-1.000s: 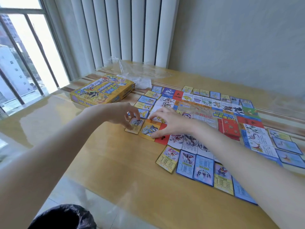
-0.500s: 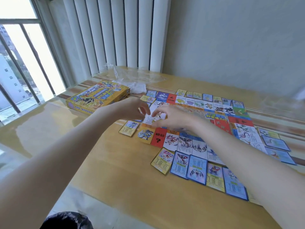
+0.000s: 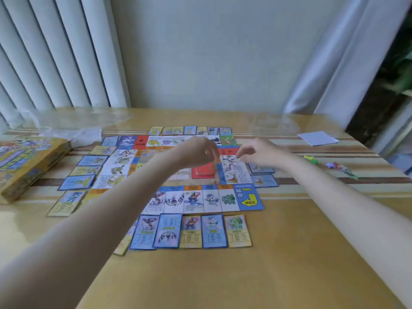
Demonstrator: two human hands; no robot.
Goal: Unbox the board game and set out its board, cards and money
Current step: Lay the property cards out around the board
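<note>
Hovering over the board (image 3: 201, 200): left hand (image 3: 198, 152); right hand (image 3: 259, 152)

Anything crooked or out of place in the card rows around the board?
Mostly tidy. In the near row, the second card overlaps its left neighbour, and one yellow card at the left end sits tilted, half under the left arm.

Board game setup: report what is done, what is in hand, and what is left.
Done: the board lies unfolded on the table, the box is set aside left, and cards line its near, left and far edges. In hand: left hand and right hand hover over the board's right side, where only two cards lie; what they hold is unclear. Left: that right row, and money, which I cannot see.
</note>
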